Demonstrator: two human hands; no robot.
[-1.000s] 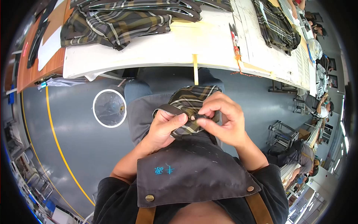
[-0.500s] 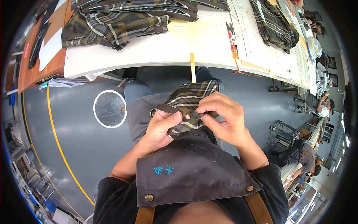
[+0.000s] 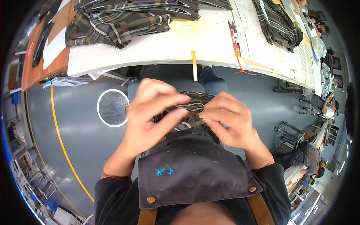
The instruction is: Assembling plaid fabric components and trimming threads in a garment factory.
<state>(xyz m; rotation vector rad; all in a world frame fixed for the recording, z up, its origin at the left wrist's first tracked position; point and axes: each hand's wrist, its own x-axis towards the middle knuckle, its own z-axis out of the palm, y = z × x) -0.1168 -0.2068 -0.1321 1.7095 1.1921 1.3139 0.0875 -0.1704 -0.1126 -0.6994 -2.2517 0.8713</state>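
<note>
Ok so the left hand (image 3: pixel 144 122) has let go of the plaid garment (image 3: pixel 195 102) and swung up over it, kinda blurry, thumb and fingers wide apart. Right hand (image 3: pixel 234 120) is pinched in narrow right by the fabric, though from here I can't tell if it's got hold of any. Garment's bunched on the lap, this side of the white table (image 3: pixel 150 48).
</note>
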